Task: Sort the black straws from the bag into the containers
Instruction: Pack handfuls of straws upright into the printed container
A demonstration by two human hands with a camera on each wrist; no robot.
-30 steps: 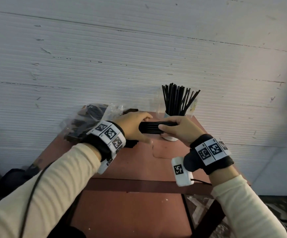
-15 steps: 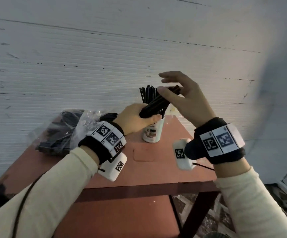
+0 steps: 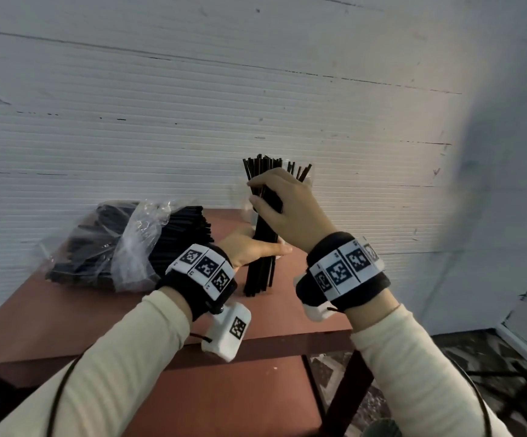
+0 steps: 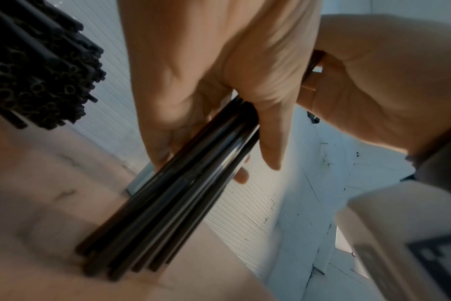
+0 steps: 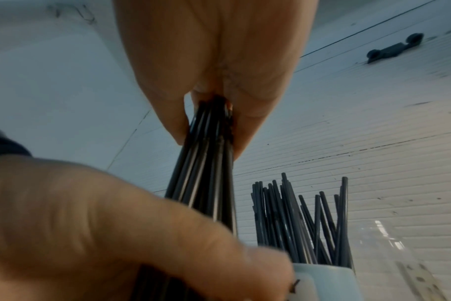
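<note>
A bundle of black straws point(image 3: 259, 272) stands upright with its lower ends on the red-brown table point(image 3: 287, 313). My left hand point(image 3: 265, 247) grips the bundle round its middle. My right hand point(image 3: 266, 200) pinches it higher up. The left wrist view shows the bundle point(image 4: 180, 193) held by my left hand's fingers point(image 4: 165, 130). In the right wrist view, my right hand's fingers point(image 5: 206, 81) close on the bundle point(image 5: 206, 163). A white cup point(image 5: 327, 279) holding several black straws point(image 5: 296, 220) stands just behind; only its straws' tops point(image 3: 301, 171) show in the head view.
A clear plastic bag point(image 3: 129, 244) full of black straws lies on the table's left side against the white ribbed wall point(image 3: 192, 105). Its open straw ends point(image 4: 39, 71) face my left wrist. Something clear point(image 5: 389, 244) stands right of the cup. The table's front edge point(image 3: 271, 345) is near my wrists.
The bundle has gone from lying level between my hands, through a tilt, to upright with its ends on the table. My right hand dropped from above and closed on it.
</note>
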